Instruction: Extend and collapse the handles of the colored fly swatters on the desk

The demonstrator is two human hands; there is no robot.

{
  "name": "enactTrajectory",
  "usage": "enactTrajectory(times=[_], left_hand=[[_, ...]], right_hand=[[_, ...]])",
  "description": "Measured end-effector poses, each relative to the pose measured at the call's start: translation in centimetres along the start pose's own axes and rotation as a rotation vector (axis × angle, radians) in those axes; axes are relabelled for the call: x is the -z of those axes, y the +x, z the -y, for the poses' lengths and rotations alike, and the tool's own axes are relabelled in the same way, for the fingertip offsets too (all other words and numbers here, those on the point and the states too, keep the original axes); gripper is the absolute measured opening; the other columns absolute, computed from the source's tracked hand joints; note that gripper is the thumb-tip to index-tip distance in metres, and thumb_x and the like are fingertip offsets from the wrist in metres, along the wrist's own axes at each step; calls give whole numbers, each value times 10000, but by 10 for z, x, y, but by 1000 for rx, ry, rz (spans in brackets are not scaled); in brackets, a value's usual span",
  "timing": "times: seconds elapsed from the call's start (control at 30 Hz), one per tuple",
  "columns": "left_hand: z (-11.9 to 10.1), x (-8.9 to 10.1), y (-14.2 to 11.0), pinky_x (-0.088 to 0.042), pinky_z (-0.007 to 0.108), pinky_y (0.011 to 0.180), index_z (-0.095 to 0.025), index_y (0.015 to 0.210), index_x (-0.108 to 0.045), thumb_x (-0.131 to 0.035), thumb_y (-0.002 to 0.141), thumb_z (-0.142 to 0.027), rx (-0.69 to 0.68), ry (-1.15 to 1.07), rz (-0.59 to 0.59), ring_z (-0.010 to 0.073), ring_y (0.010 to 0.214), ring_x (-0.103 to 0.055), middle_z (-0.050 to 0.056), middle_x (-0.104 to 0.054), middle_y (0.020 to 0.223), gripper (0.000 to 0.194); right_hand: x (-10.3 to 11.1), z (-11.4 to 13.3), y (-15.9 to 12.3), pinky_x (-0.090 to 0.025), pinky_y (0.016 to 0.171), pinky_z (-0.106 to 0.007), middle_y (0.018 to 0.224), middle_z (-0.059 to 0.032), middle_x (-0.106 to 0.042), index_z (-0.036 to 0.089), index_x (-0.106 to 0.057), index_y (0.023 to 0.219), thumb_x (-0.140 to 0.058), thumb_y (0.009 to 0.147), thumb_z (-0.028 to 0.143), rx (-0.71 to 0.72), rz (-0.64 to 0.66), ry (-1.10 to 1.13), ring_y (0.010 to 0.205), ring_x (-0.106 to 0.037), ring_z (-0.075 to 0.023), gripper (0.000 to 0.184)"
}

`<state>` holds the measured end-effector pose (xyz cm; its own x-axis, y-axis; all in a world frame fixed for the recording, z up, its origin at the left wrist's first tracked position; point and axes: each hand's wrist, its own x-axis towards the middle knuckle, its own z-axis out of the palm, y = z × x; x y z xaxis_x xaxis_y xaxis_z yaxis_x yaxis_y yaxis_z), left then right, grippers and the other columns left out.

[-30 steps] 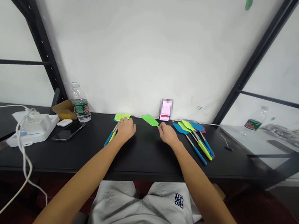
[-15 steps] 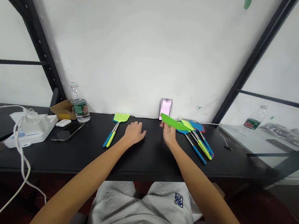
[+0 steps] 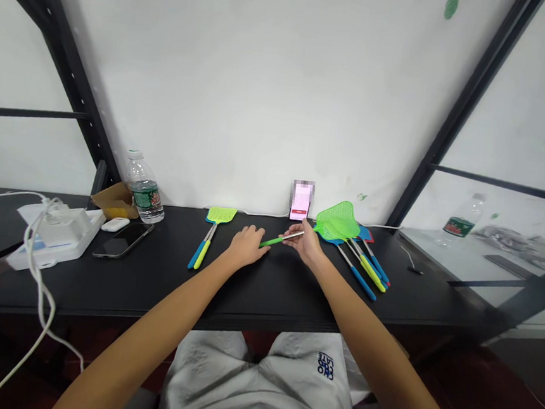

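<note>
A green fly swatter (image 3: 338, 220) lies across both hands, its mesh head out to the right and its handle toward the left. My left hand (image 3: 246, 245) is closed on the end of the green handle. At the metal shaft, just short of the head, my right hand (image 3: 309, 244) holds it with the palm turned up. The mesh head overlaps a group of blue, yellow and red fly swatters (image 3: 363, 282) on the right. Left of my left hand lie a yellow fly swatter (image 3: 221, 215) and a blue one (image 3: 196, 254), overlapping.
A lit phone (image 3: 300, 204) leans against the wall behind my hands. On the left of the black table (image 3: 265, 293) are a water bottle (image 3: 145, 193), a dark phone (image 3: 123, 240), a white case (image 3: 116, 224), a cardboard box (image 3: 115, 200) and a white power strip (image 3: 75, 248) with cables.
The green fly swatter has turned from edge-on to face-up, its head swinging to the right. My left hand, empty before, now grips its handle. My right palm has turned upward.
</note>
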<state>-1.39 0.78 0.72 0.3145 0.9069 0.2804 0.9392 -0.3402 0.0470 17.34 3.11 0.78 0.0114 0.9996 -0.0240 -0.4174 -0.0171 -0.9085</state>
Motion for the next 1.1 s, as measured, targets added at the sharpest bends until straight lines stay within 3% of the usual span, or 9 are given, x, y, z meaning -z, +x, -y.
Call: enactTrajectory(times=[0.23,0.57,0.7,0.8,0.93,1.1], left_hand=[[4,1,4,-461,312,801,-204,945,-619,-531,899,-370,-43,-10,18,226,981,-589,77,-627,1002,194],[10,-1,7,-468,307,752,-210,943,-647,-511,905,-316,-41,32,1,231,985,-603,74,-652,993,176],[13,0,8,-467,310,737,-211,922,-651,-496,912,-298,-35,40,6,233,982,-607,70,-659,994,178],[14,1,8,-466,308,746,-206,914,-654,-489,917,-280,-23,57,14,230,982,-608,75,-661,1005,181],[17,2,10,-466,312,758,-202,929,-658,-480,927,-283,0,78,19,231,987,-607,80,-665,1009,196],[19,1,13,-463,310,787,-212,956,-666,-462,938,-305,11,68,15,227,1006,-602,80,-670,1033,225]], right_hand=[[4,-3,5,-361,403,-213,534,-37,-569,157,-543,672,-365,987,393,-71,-99,-144,432,-547,-124,432],[3,4,4,-301,377,-208,510,-22,-532,173,-505,675,-327,991,389,-60,-117,-141,396,-476,-107,423],[5,5,2,-287,372,-211,498,-20,-530,182,-491,673,-329,984,413,-66,-144,-237,389,-469,-110,420],[5,4,0,-273,369,-218,483,-28,-520,198,-417,593,-339,975,441,-79,-100,-343,377,-453,-107,459],[3,2,-1,-250,374,-219,450,-11,-457,213,-319,529,-354,966,464,-12,32,-327,376,-427,-97,505],[1,1,-1,-228,371,-220,453,-2,-434,214,-318,516,-369,956,493,56,47,-305,377,-400,-89,523]])
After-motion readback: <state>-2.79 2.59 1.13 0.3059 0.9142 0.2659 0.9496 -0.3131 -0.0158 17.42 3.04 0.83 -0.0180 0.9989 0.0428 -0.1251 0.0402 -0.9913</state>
